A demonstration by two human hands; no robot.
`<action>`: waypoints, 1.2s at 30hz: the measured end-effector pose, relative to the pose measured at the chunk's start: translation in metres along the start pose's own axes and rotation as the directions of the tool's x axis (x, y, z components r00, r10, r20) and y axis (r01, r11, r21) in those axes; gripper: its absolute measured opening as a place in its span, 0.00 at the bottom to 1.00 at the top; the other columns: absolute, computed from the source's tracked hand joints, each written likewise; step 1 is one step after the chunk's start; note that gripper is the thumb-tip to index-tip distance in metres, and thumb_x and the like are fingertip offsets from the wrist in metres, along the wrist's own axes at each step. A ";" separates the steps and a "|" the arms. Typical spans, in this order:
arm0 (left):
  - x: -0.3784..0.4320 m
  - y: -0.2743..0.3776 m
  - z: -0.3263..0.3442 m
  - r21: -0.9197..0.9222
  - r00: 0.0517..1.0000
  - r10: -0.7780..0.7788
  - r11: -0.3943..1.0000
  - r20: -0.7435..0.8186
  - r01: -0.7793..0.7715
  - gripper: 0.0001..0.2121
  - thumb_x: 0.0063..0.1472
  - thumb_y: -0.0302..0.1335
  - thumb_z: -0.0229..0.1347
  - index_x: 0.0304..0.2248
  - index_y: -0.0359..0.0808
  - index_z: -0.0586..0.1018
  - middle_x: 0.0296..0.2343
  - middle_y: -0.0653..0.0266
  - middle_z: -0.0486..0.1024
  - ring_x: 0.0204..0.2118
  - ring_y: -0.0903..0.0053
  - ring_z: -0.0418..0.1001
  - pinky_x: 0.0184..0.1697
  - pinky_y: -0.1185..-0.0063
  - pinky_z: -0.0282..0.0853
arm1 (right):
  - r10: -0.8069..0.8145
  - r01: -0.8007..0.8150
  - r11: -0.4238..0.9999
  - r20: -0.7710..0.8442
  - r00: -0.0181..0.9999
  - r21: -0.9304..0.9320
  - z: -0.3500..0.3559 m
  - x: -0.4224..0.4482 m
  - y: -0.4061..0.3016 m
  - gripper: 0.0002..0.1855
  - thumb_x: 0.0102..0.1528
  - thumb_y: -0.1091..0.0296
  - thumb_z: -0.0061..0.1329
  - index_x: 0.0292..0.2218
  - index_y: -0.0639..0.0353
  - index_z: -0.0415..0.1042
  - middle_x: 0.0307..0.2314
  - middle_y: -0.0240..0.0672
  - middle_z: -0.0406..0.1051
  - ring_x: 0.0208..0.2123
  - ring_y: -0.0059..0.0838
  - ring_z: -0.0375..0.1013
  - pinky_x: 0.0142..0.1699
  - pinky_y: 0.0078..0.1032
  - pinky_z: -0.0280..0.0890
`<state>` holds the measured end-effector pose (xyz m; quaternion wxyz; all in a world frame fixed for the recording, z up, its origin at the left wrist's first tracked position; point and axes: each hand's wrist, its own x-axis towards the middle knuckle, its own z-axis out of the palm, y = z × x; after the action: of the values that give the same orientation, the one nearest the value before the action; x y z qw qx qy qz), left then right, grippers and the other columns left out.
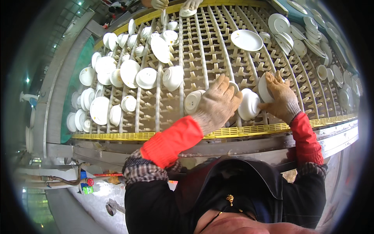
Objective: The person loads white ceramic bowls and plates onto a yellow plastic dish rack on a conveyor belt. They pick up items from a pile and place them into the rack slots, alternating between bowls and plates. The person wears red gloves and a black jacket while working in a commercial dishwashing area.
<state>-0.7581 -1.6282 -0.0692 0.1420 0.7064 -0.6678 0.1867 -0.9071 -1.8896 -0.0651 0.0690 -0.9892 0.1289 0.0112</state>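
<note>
My left hand [217, 102], in a tan work glove, is over the peg conveyor [210, 55]. A small white dish [233, 86] shows partly behind its fingers, and a white bowl [192, 102] stands just left of it. The palm side is hidden, so a grip there cannot be made out. My right hand [279, 95], gloved alike, grips a white plate [264, 89] by its right side. Its thumb reaches a white bowl [249, 104] standing on the pegs between my hands.
White plates and bowls [128, 73] crowd the conveyor's left side. Stacked dishes [312, 32] stand at the far right. An oval plate [247, 40] lies farther back. Across the belt, another person's gloved hands [191, 4] handle dishes. A yellow edge strip [222, 133] runs before me.
</note>
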 end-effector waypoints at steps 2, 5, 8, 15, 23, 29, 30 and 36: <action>0.009 -0.004 0.034 0.068 0.987 -0.023 0.997 -0.161 0.034 0.19 0.62 0.29 0.64 0.51 0.35 0.83 0.41 0.43 0.82 0.45 0.53 0.85 0.70 0.54 0.69 | -0.090 0.089 0.995 -0.012 0.996 -0.054 0.007 0.003 0.011 0.66 0.44 0.43 0.74 0.71 0.73 0.55 0.66 0.59 0.64 0.70 0.53 0.62 0.68 0.46 0.65; 0.032 -0.017 0.023 0.040 0.954 -0.225 0.974 0.197 0.222 0.15 0.64 0.26 0.62 0.49 0.34 0.83 0.38 0.48 0.84 0.43 0.63 0.86 0.68 0.57 0.72 | -0.024 0.013 0.998 0.175 0.984 0.066 -0.017 0.012 0.001 0.63 0.43 0.51 0.73 0.70 0.73 0.56 0.67 0.59 0.63 0.71 0.62 0.59 0.73 0.47 0.59; 0.024 -0.030 -0.005 -0.316 0.813 -0.540 0.749 0.218 0.582 0.11 0.71 0.25 0.58 0.49 0.32 0.86 0.43 0.59 0.88 0.40 0.71 0.86 0.57 0.75 0.79 | -0.110 0.115 0.992 0.109 0.988 -0.048 -0.008 -0.001 0.022 0.65 0.45 0.47 0.69 0.71 0.74 0.51 0.67 0.60 0.61 0.70 0.66 0.59 0.71 0.50 0.62; -0.124 -0.104 -0.103 -0.227 0.187 -0.930 0.117 0.317 0.967 0.25 0.70 0.45 0.54 0.53 0.30 0.85 0.47 0.49 0.85 0.49 0.62 0.83 0.56 0.67 0.74 | 0.002 0.019 0.952 0.069 0.998 -0.304 0.005 0.017 0.011 0.63 0.51 0.48 0.70 0.72 0.74 0.49 0.67 0.61 0.61 0.71 0.66 0.58 0.66 0.53 0.65; -0.127 -0.073 -0.106 0.194 0.415 -0.910 0.403 -0.021 0.894 0.28 0.65 0.46 0.60 0.58 0.35 0.80 0.42 0.47 0.84 0.47 0.51 0.81 0.61 0.59 0.68 | -0.121 0.091 0.964 -0.104 0.987 -0.250 0.020 0.029 0.038 0.46 0.59 0.70 0.56 0.73 0.68 0.52 0.68 0.62 0.62 0.66 0.67 0.67 0.60 0.52 0.74; -0.054 -0.008 -0.041 0.026 0.955 -0.291 0.957 0.065 0.290 0.29 0.56 0.39 0.72 0.55 0.36 0.82 0.47 0.53 0.82 0.52 0.59 0.79 0.67 0.61 0.69 | 0.180 0.031 0.796 -0.285 0.941 0.605 -0.051 0.103 0.016 0.22 0.71 0.61 0.51 0.61 0.59 0.76 0.40 0.49 0.83 0.35 0.42 0.84 0.41 0.35 0.78; -0.040 -0.001 -0.031 0.050 0.981 -0.167 0.985 0.095 0.162 0.28 0.56 0.41 0.72 0.53 0.37 0.82 0.45 0.55 0.82 0.53 0.60 0.79 0.66 0.61 0.69 | 0.232 -0.088 0.679 -0.099 0.968 0.728 -0.069 0.111 -0.011 0.22 0.71 0.59 0.51 0.60 0.61 0.77 0.39 0.47 0.83 0.33 0.38 0.83 0.40 0.33 0.78; -0.022 0.006 -0.028 -0.074 0.908 -0.154 0.977 0.390 0.197 0.21 0.54 0.39 0.71 0.45 0.41 0.83 0.38 0.62 0.79 0.50 0.64 0.78 0.63 0.61 0.69 | -0.059 -0.138 -0.110 0.132 0.990 0.984 -0.026 0.146 -0.076 0.29 0.72 0.61 0.53 0.65 0.72 0.68 0.50 0.52 0.80 0.46 0.32 0.84 0.49 0.29 0.83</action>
<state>-0.7666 -1.5966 -0.0546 0.0649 0.7774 -0.6257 -0.0058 -0.7463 -1.8572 -0.0355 0.7905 -0.6005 0.1188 -0.0212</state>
